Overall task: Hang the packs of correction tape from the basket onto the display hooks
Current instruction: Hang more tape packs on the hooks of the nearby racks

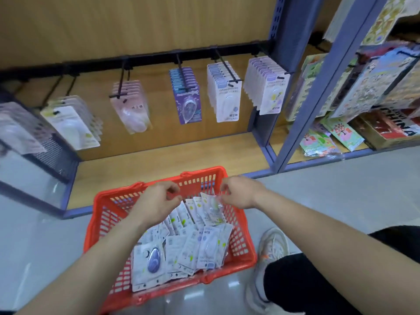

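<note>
**Both hands over the basket, right one pinching a pack**

The right hand hangs above the far end of the red basket, its fingers curled, its fingertips pinching the top edge of one clear-wrapped pack of correction tape. That pack stands tilted up, higher than the others. The left hand is just beside it over the basket's far left part, fingers curled in and thumb close to the forefinger. I cannot tell whether it grips anything. The two hands are near each other but apart.

The basket stands on the grey floor, in front of the low wooden shelf board. Loose packs lie inside it in an overlapping heap, mostly white cards, one with a purple dispenser at the near left.

Above, black display hooks jut from a dark rail, and each visible one carries a row of packs: pale green, pink, purple and two white rows to the right. A pale shoe rests beside the basket.
</note>
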{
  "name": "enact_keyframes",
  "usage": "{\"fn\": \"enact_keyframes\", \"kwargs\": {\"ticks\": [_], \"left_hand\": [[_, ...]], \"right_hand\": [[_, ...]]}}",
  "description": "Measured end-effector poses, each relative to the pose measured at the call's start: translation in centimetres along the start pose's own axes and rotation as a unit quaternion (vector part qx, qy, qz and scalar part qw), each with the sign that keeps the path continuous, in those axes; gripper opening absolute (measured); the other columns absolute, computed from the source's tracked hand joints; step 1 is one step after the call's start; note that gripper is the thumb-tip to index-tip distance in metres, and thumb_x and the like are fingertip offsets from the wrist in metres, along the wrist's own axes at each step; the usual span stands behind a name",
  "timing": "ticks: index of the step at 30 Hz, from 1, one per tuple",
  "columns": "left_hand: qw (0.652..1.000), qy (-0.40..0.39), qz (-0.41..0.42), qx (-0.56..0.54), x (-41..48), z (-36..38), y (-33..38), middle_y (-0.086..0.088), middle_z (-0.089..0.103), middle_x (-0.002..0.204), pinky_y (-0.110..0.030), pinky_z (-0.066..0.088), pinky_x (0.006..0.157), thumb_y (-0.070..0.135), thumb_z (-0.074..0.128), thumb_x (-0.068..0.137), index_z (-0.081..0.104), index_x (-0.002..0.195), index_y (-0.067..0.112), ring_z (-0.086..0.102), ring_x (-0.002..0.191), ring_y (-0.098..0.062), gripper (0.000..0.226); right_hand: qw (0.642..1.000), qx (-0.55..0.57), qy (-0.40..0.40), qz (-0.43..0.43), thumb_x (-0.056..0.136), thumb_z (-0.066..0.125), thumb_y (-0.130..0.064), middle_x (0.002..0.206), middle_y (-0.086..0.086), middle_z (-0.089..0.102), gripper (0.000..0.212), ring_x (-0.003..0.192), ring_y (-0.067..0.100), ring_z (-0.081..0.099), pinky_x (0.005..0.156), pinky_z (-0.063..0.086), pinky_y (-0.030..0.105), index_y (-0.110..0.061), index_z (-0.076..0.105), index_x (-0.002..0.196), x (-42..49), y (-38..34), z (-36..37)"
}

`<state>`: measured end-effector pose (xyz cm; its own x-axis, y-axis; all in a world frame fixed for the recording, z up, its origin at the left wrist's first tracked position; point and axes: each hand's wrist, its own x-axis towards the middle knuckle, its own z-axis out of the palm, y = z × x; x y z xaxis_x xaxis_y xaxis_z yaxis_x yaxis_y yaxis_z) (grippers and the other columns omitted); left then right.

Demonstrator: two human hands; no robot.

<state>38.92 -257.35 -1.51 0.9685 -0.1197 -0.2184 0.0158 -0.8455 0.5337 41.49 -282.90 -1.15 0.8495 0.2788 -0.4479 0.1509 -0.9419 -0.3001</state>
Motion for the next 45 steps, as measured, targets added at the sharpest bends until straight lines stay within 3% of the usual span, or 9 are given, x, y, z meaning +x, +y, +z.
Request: {"fn": "enact_keyframes", "kwargs": {"ticks": [6, 11, 15, 18, 24, 28, 32, 37, 45], "left_hand": [[0.991, -0.090, -0.095, 0.006, -3.4, 6.1, -8.2, 0.000, 0.068, 0.116, -0.028, 0.043, 0.078, 0.032, 0.069, 0.093, 0.066, 0.117, 0.016, 0.062, 0.091, -0.018, 0.029], [0.980, -0.133, -0.144, 0.015, -4.1, 10.3, -11.2, -0.005, 0.062, 0.126, -0.029, 0.042, 0.082, 0.035, 0.068, 0.094, 0.055, 0.135, 0.013, 0.058, 0.097, -0.019, 0.048], [0.967, -0.120, -0.217, -0.059, -4.0, 12.9, -12.9, -0.008, 0.047, 0.146, -0.037, 0.046, 0.103, 0.035, 0.073, 0.091, 0.043, 0.148, 0.015, 0.053, 0.128, -0.028, 0.067], [0.957, -0.135, -0.240, -0.092, -3.6, 14.6, -14.2, -0.008, 0.046, 0.145, -0.040, 0.044, 0.107, 0.033, 0.079, 0.086, 0.042, 0.147, 0.014, 0.051, 0.131, -0.026, 0.073], [0.967, -0.103, -0.216, -0.082, -2.8, 16.8, -14.7, 0.006, 0.043, 0.116, -0.039, 0.050, 0.092, 0.033, 0.079, 0.083, 0.053, 0.125, 0.026, 0.055, 0.102, -0.019, 0.051], [0.952, -0.173, -0.182, -0.177, -2.5, 18.3, -14.3, 0.004, 0.055, 0.084, -0.035, 0.046, 0.085, 0.019, 0.080, 0.081, 0.064, 0.099, 0.018, 0.054, 0.080, -0.020, 0.024], [0.940, -0.218, -0.181, -0.190, -1.3, 19.3, -12.9, 0.006, 0.067, 0.103, -0.035, 0.054, 0.092, 0.028, 0.082, 0.084, 0.060, 0.126, 0.021, 0.066, 0.098, -0.018, 0.048], [0.936, -0.260, -0.167, -0.168, 0.4, 20.1, -11.0, 0.007, 0.065, 0.101, -0.032, 0.051, 0.079, 0.036, 0.087, 0.078, 0.054, 0.119, 0.024, 0.064, 0.092, -0.016, 0.054], [0.960, -0.228, -0.147, -0.074, 0.4, 22.1, -8.6, 0.000, 0.054, 0.136, -0.042, 0.050, 0.098, 0.070, 0.082, 0.061, 0.040, 0.145, 0.016, 0.055, 0.123, -0.024, 0.108]], "right_hand": [[0.988, 0.151, -0.022, 0.037, 0.096, 0.065, -0.029, 0.111, 0.006, 0.068, 0.036, 0.109, 0.027, 0.064, 0.089, 0.048, 0.034, -0.012, 0.061, 0.127, 0.9, -0.5, 10.2], [0.987, 0.151, -0.049, 0.026, 0.097, 0.066, -0.025, 0.126, 0.014, 0.064, 0.047, 0.114, 0.028, 0.061, 0.079, 0.035, 0.023, -0.006, 0.052, 0.138, 2.5, -0.8, 14.1], [0.984, 0.147, -0.081, 0.056, 0.096, 0.066, -0.028, 0.142, 0.015, 0.051, 0.057, 0.125, 0.029, 0.056, 0.097, 0.041, 0.027, -0.009, 0.046, 0.145, 4.0, 0.0, 16.7], [0.986, 0.129, -0.076, 0.067, 0.094, 0.067, -0.027, 0.144, 0.013, 0.047, 0.055, 0.129, 0.029, 0.052, 0.104, 0.042, 0.033, -0.011, 0.047, 0.143, 4.8, 0.0, 18.4], [0.992, 0.107, -0.048, 0.044, 0.087, 0.071, -0.023, 0.137, 0.004, 0.050, 0.055, 0.121, 0.025, 0.058, 0.099, 0.047, 0.035, -0.018, 0.052, 0.138, 5.6, -0.1, 20.6], [0.993, 0.107, -0.034, 0.033, 0.088, 0.072, -0.025, 0.128, -0.002, 0.055, 0.055, 0.113, 0.017, 0.061, 0.086, 0.045, 0.027, -0.024, 0.053, 0.140, 5.5, 0.3, 20.9], [0.989, 0.140, -0.022, 0.036, 0.087, 0.073, -0.022, 0.124, -0.004, 0.057, 0.050, 0.097, 0.010, 0.059, 0.084, 0.046, 0.027, -0.026, 0.057, 0.135, 5.7, 0.6, 21.2], [0.983, 0.181, -0.004, 0.038, 0.086, 0.072, -0.011, 0.113, -0.007, 0.055, 0.045, 0.090, 0.007, 0.055, 0.087, 0.051, 0.033, -0.023, 0.062, 0.128, 5.9, 0.9, 21.5], [0.975, 0.214, -0.002, 0.052, 0.088, 0.059, 0.000, 0.099, -0.006, 0.065, 0.043, 0.087, 0.013, 0.064, 0.085, 0.056, 0.033, -0.022, 0.063, 0.125, 5.6, 1.0, 21.6]]}}
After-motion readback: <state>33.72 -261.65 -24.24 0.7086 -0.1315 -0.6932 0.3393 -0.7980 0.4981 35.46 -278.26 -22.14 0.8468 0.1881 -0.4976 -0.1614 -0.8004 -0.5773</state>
